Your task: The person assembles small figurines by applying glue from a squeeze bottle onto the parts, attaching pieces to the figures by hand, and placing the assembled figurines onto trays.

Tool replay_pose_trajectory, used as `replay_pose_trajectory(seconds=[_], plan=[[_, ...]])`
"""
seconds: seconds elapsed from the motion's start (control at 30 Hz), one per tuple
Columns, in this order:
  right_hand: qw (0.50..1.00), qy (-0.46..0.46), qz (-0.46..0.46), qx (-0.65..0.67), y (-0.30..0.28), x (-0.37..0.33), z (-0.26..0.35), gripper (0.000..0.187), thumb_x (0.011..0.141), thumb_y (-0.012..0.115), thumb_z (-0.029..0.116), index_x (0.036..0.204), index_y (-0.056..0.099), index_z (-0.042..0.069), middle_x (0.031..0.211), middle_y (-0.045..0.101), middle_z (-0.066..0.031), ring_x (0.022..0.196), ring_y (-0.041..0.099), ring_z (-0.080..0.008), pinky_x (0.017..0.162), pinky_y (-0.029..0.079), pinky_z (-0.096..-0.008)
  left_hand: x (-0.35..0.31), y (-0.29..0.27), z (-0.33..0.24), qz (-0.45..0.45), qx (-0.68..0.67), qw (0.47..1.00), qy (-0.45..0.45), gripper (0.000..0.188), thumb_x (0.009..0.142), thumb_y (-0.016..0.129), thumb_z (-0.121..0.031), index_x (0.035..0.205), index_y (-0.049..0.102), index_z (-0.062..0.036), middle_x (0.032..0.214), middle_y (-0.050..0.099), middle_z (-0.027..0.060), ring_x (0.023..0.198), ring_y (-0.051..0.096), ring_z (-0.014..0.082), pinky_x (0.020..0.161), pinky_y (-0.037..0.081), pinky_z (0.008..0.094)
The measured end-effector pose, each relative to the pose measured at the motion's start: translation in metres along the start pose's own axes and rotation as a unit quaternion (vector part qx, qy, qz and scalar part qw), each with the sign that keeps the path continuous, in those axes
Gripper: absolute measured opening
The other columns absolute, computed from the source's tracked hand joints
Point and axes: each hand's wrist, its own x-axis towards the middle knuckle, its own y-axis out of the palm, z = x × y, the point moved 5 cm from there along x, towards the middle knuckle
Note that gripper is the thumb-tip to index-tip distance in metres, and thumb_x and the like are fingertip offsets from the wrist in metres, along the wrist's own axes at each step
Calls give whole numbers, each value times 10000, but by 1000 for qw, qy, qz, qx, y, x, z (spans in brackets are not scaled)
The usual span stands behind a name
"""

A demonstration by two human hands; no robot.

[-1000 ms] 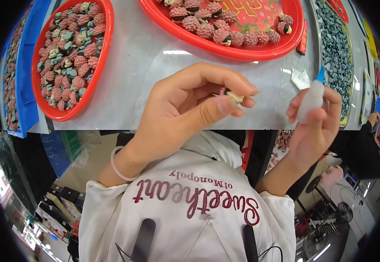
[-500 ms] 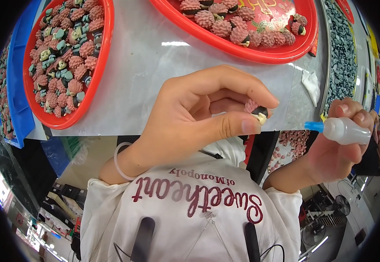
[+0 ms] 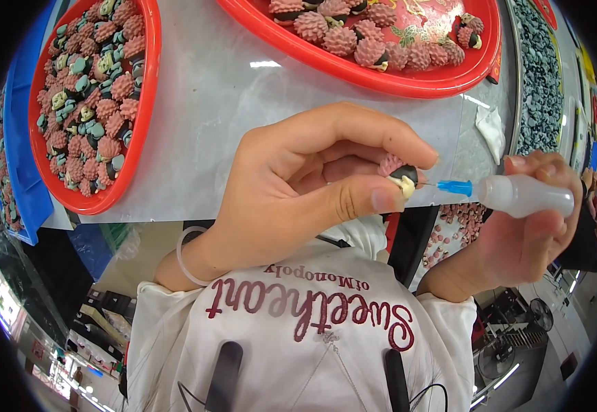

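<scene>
Bottle [image 3: 523, 196] nearer figurine [image 3: 403, 176] than before

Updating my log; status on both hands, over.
Left grip pinching small pink-and-black piece. Right grip holding translucent bottle, blue-based needle aimed at piece, contact unclear. Nothing visible in between.

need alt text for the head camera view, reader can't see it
A person's left hand pinches a small knobbly pink, black and cream piece while their right hand points a translucent squeeze bottle with a blue-based needle tip at it. On the grey table, similar pieces lie in a left red tray and a red tray ahead.
</scene>
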Motion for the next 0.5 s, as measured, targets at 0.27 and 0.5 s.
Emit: replay_pose_trajectory(seconds=[0.27,0.5], plan=[[987,-73,107,-99,13,4,41,457,753,568,326,924,486,-89,777,533,-240,669,508,-241,625,397,-325,0,0,1,4,16,1000,9,290,738,641,-134,941,529,41,909,559,166,807,582,230,722,472,311],[969,-145,103,-172,14,0,38,460,773,534,327,936,485,-101,790,523,-233,682,515,-250,633,428,-324,1,0,-1,-11,3,1000,-8,286,758,624,-150,945,510,35,924,553,166,806,587,227,713,480,306]])
